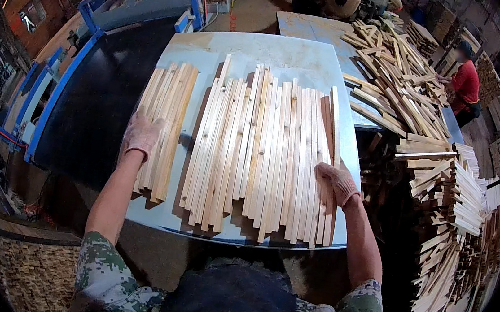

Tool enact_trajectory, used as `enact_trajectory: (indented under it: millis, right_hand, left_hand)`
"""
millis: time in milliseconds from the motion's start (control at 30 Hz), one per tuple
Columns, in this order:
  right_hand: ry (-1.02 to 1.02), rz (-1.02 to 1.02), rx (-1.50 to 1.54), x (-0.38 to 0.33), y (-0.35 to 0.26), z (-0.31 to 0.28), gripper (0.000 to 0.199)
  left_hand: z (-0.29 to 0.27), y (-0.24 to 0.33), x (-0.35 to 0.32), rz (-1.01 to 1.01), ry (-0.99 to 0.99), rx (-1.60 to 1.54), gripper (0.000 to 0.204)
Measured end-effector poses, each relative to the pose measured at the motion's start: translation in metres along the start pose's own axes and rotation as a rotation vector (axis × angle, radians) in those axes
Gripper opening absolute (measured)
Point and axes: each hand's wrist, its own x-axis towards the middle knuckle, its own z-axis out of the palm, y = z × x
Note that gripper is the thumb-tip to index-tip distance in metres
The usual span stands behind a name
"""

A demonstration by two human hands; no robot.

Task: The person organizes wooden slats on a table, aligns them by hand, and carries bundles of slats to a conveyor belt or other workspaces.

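Pale, narrow wooden strips (265,158) lie side by side on a light-blue tabletop, their ends uneven. To their left, across a gap, is a smaller group of strips (168,133). My left hand (142,135), in a pale knit glove, rests on this group's outer edge, fingers extended and thumb over the top. At the far right edge of the larger group, my right hand (338,182), gloved too, is closed over the outermost strips; its fingertips are partly hidden. One strip (334,126) there leans slightly out of line.
The blue tabletop (251,44) continues behind the strips. A blue-framed machine with a black belt (104,94) stands left. Loose wood (394,74) is heaped at the back right, where a person in red (466,83) works. Stacked strips (467,195) rise at my right.
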Motion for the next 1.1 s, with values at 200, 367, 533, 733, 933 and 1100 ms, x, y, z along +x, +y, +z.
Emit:
enact_trajectory:
  millis: [200, 367, 533, 733, 933, 1100]
  right_hand:
    - [0.094, -0.038, -0.796, 0.024, -0.011, -0.004, 0.064]
    - [0.244, -0.515, -1.178, 0.038, 0.026, -0.035, 0.071]
    - [0.417, -0.14, -0.963, 0.011, -0.003, 0.0, 0.072]
    - [0.389, -0.101, -0.839, 0.01, -0.003, 0.005, 0.072]
    - [0.359, -0.152, -0.833, 0.038, 0.002, -0.004, 0.069]
    - [0.312, -0.147, -0.797, 0.035, -0.009, 0.002, 0.062]
  left_hand:
    - [0.001, -0.028, -0.007, -0.262, -0.128, 0.048, 0.096]
    - [0.007, -0.043, -0.007, -0.27, -0.16, 0.001, 0.093]
    - [0.025, -0.062, -0.011, -0.185, -0.119, -0.15, 0.09]
    - [0.023, -0.034, -0.045, -0.156, -0.096, -0.201, 0.087]
    - [0.022, -0.014, -0.066, -0.192, -0.085, -0.185, 0.086]
    - [0.025, -0.017, -0.063, -0.232, -0.098, -0.214, 0.083]
